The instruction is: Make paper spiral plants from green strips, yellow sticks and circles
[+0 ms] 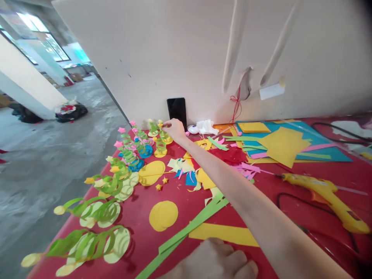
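Observation:
My right hand (175, 130) reaches across to the back of the red table, its fingers pinched at a small yellow paper star (160, 123) on top of a green paper spiral. Around it stand several green spirals on round paper bases, such as a spiral on a yellow disc (161, 147). Near the front edge my left hand (216, 260) lies with fingers curled, just below a yellow paper strip (223, 234); its palm is hidden. Long green paper strips (188, 226) run beside that hand. Two loose yellow stars (165, 180) and overlapping yellow discs (163, 216) lie to the left.
A yellow glue gun (325, 193) with a black cord rests at right. Paper scraps (184, 170) are scattered mid-table. Blue sheets (319, 151) carry a cut yellow sheet (283, 143). Behind, a phone-like black slab (177, 110) leans on a pale panel (174, 50). More spirals (87, 246) line the left edge.

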A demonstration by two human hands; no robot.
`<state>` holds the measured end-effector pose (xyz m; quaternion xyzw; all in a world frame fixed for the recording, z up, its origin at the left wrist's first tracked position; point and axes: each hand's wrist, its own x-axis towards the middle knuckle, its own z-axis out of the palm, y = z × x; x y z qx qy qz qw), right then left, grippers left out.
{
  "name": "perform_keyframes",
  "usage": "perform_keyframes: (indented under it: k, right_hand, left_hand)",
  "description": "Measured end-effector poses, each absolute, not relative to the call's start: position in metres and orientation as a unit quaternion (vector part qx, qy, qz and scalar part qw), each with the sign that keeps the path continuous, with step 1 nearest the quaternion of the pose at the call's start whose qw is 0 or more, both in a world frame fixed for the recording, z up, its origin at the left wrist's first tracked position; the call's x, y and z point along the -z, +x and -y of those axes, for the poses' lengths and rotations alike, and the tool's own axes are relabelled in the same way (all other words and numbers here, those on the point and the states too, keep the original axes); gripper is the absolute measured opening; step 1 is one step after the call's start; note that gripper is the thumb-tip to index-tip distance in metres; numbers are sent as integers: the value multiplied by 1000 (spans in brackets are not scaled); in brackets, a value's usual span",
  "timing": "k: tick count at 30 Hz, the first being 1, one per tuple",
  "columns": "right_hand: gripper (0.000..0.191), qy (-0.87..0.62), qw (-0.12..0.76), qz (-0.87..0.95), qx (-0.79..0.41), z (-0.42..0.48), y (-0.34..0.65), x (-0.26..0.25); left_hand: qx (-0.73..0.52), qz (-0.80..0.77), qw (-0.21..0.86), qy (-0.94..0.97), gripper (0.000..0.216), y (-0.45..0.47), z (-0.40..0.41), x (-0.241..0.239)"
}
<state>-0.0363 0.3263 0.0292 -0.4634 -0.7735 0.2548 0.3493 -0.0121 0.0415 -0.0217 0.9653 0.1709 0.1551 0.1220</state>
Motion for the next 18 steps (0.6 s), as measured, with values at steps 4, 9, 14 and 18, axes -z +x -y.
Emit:
perform_keyframes:
  k: [4,9,14,18]
  right_hand:
    - [27,-461,348,777,-251,-330,-41,-27]
    - [27,-461,355,773,-252,-332,-40,-30]
    - [27,-466,373,763,-250,-335,-33,-33]
    - [26,-476,387,748,-253,-334,-28,-31]
  left_hand:
    - [-150,-168,126,966,22,-11,-42,23]
    - [-153,-167,128,966,20,-12,-43,21]
    - [-157,-169,133,964,20,-14,-42,19]
    - [-157,-172,134,963,22,-14,-41,19]
